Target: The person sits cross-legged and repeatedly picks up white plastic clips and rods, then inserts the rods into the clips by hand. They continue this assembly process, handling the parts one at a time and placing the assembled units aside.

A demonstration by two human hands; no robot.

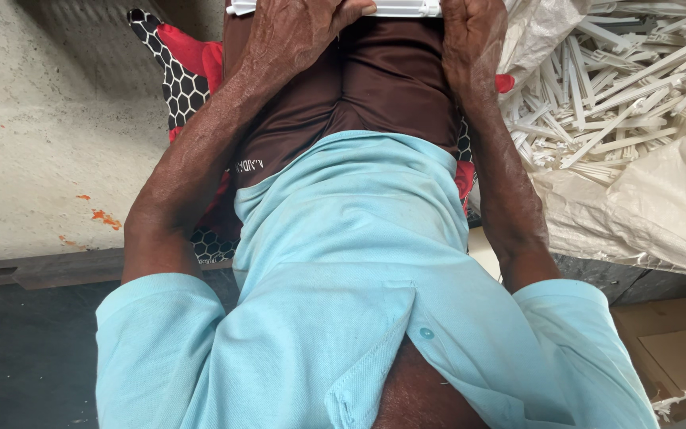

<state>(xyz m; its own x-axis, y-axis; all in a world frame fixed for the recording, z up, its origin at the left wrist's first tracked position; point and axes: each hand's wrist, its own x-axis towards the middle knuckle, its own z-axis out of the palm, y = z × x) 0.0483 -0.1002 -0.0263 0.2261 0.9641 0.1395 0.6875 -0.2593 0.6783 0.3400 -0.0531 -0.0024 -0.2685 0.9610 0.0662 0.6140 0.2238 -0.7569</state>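
I look down my light blue shirt and dark brown shorts to my lap. Both hands rest at the top edge of the view on a flat white plastic strip (395, 9) that lies across my knees. My left hand (299, 32) covers its left end, fingers curled over it. My right hand (470, 40) grips its right end. Most of the strip is cut off by the frame.
An open woven sack (645, 206) to my right holds a heap of several white plastic sticks (621, 87). I sit on a red cushion with a black-and-white honeycomb print (180, 75). Bare concrete floor (49, 119) lies left; a cardboard box (676, 349) stands lower right.
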